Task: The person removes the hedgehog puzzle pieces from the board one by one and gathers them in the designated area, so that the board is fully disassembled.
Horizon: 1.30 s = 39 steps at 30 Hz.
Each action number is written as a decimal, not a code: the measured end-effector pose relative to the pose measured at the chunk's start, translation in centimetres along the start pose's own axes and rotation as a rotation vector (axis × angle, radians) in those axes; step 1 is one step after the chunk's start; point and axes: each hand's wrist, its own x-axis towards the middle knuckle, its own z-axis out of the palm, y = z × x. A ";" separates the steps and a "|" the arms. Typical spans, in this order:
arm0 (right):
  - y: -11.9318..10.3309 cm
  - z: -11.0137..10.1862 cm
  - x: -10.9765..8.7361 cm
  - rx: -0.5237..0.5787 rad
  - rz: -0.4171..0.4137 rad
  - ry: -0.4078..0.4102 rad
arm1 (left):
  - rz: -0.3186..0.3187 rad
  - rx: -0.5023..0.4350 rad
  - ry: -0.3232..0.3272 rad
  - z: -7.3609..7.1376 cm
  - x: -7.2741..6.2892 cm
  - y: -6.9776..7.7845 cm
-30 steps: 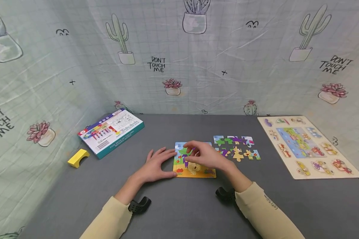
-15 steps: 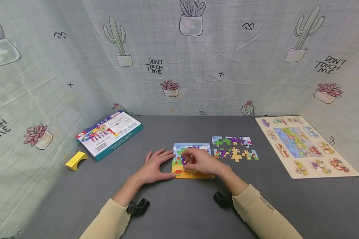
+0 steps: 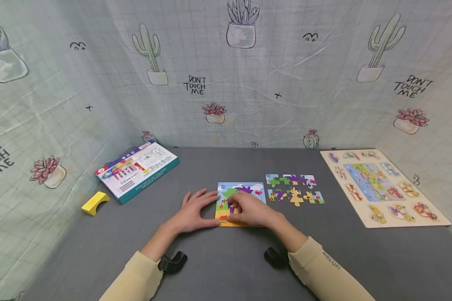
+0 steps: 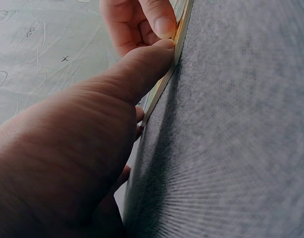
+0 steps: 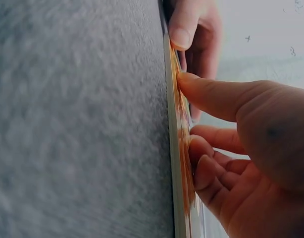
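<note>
A small picture puzzle board (image 3: 226, 191), blue above and orange below, lies flat on the grey table. My left hand (image 3: 192, 212) rests at its left side with fingers extended; the thumb touches the lower left corner, also seen in the left wrist view. My right hand (image 3: 251, 209) is over the board, covering its lower right part. In the right wrist view the right thumb (image 5: 211, 94) presses the board's face, while the bent fingers touch it farther along. No loose piece shows between them. Several loose puzzle pieces (image 3: 295, 196) lie in two rows to the right.
A flat teal-edged box (image 3: 139, 169) lies at the back left, with a yellow arch block (image 3: 95, 202) in front of it. A large wooden picture board (image 3: 386, 188) lies far right. A printed cloth (image 3: 241, 92) hangs behind the table.
My right hand has come down and slightly left onto the board, its thumb now near the lower left corner. The left hand holds its place. The loose pieces stay in their rows.
</note>
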 end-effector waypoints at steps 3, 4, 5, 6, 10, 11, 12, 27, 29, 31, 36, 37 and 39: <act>-0.3 0.2 0.0 -0.018 0.016 0.004 | -0.007 -0.004 -0.002 0.1 -0.1 0.0; -0.4 0.2 0.0 -0.019 0.020 0.005 | -0.005 -0.006 -0.001 0.1 -0.1 -0.1; -0.5 0.3 0.0 -0.023 0.024 0.005 | -0.005 -0.009 0.001 0.1 -0.1 -0.1; -0.6 0.3 -0.1 -0.024 0.023 0.006 | -0.003 -0.013 0.004 0.1 -0.1 -0.1; -0.7 0.3 -0.1 -0.025 0.023 0.011 | 0.006 -0.014 0.006 0.0 -0.1 0.0; -0.7 0.4 -0.1 -0.027 0.020 0.015 | 0.006 -0.014 0.006 0.0 -0.1 0.0; -0.8 0.4 -0.1 -0.031 0.017 0.019 | 0.009 -0.011 0.007 0.0 -0.1 0.0; -0.6 0.8 0.1 0.012 -0.014 0.067 | 0.006 -0.011 0.004 0.0 0.0 0.0; -0.6 0.8 0.1 0.012 -0.026 0.069 | 0.006 -0.011 0.004 0.0 0.0 0.0; -0.7 0.8 0.1 0.004 -0.035 0.069 | 0.008 -0.011 0.005 0.0 0.0 0.0; -0.7 0.9 0.1 -0.038 -0.042 0.058 | 0.008 -0.013 0.005 0.0 -0.1 0.0; -0.7 0.9 0.1 -0.039 -0.039 0.055 | 0.008 -0.013 0.005 0.0 -0.1 0.0; -0.7 0.8 0.1 -0.026 -0.032 0.051 | 0.001 -0.012 0.001 0.0 -0.1 0.0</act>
